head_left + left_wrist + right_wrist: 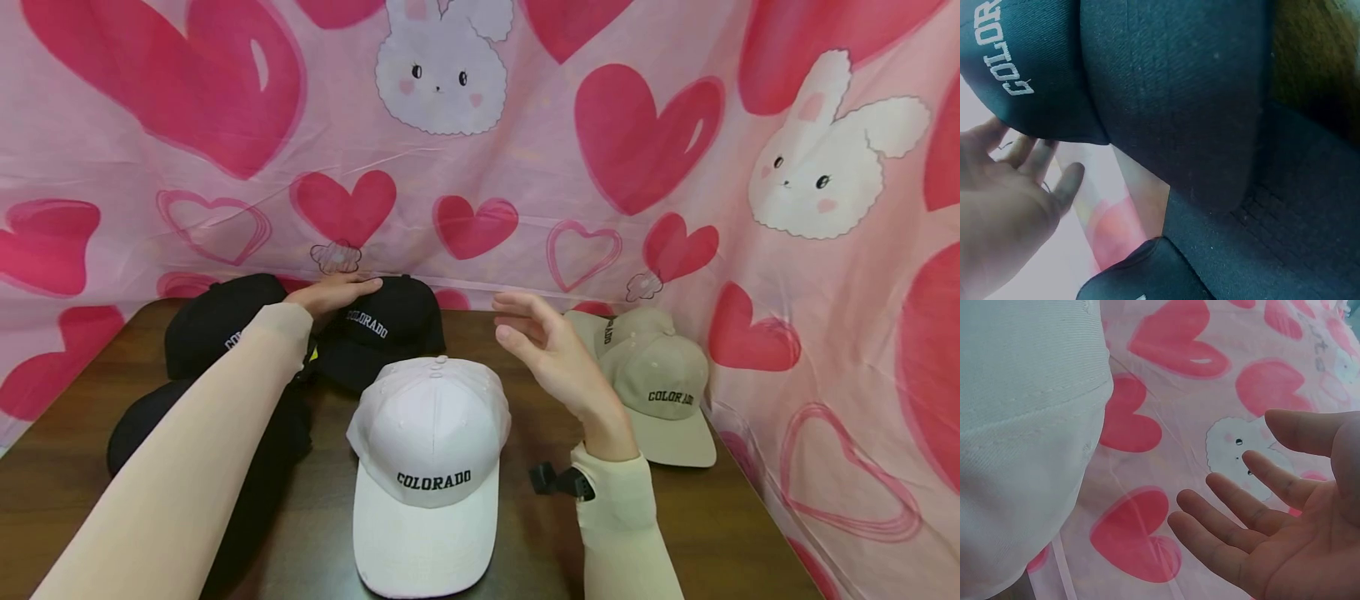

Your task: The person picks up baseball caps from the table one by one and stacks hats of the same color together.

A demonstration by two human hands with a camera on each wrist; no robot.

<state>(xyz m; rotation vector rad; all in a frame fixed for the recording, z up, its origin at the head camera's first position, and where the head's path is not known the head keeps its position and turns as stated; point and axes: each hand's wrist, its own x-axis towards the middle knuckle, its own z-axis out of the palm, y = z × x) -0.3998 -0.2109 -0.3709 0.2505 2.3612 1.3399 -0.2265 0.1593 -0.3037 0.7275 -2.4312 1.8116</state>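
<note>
My left hand [330, 293] reaches over the table to a black cap [401, 312] lettered COLORADO at the back, its extended fingers against the crown's side. In the left wrist view, the fingertips [1071, 178] of that hand lie along the lower edge of the black crown [1041, 94], some partly hidden behind it. My right hand [551, 354] hovers with nothing in it, fingers spread and slightly bent, right of a white COLORADO cap [442, 425]. That white cap stands front and centre, brim toward me. The right wrist view shows the bare palm [1297, 550] near the white crown [1022, 437].
Another black cap [217, 321] sits at the back left, with a further black cap [142, 425] in front, partly behind my left sleeve. Beige caps [660, 379] overlap at the right. Pink heart-patterned cloth [480, 167] hangs behind and right of the brown table [540, 533].
</note>
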